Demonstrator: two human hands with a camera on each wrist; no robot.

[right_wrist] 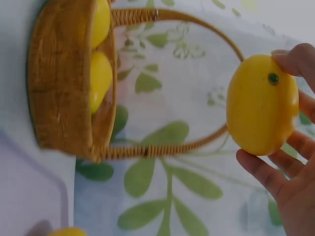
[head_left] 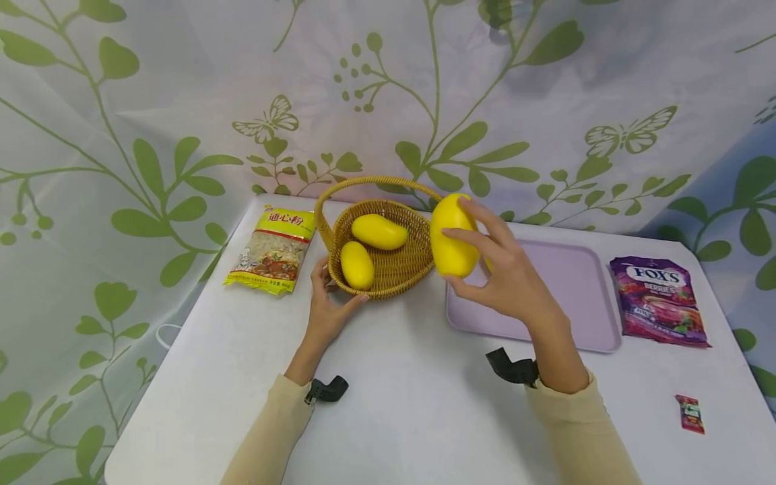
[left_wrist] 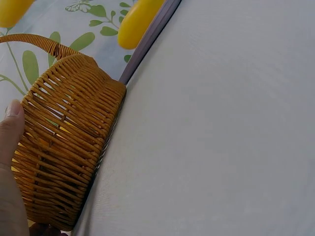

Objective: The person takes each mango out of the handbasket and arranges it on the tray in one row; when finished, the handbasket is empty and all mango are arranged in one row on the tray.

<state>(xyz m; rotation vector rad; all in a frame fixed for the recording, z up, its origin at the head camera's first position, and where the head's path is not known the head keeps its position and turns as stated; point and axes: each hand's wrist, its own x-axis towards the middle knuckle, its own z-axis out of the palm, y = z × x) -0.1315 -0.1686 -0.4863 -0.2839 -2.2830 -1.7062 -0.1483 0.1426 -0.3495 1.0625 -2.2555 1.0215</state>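
Note:
My right hand [head_left: 500, 269] holds a yellow mango [head_left: 451, 236] between thumb and fingers, raised beside the right rim of a wicker basket [head_left: 394, 269]. In the right wrist view the held mango [right_wrist: 261, 105] shows a green stem spot. My left hand [head_left: 327, 306] grips the basket's left front side, its thumb [left_wrist: 12, 123] lying against the weave. Two mangoes lie inside the basket, one mango [head_left: 380, 232] at the back and another mango [head_left: 358, 265] at the front left. One more mango [left_wrist: 140, 24] rests on the lilac tray, mostly hidden behind my right hand in the head view.
The lilac tray [head_left: 582, 296] lies right of the basket. A yellow pasta packet [head_left: 273, 249] is on the left, a purple Fox's candy bag [head_left: 657, 300] on the right. Nearer on the white table [head_left: 400, 404] is a small wrapped candy [head_left: 690, 413]. The basket's handle [head_left: 376, 180] arches above it.

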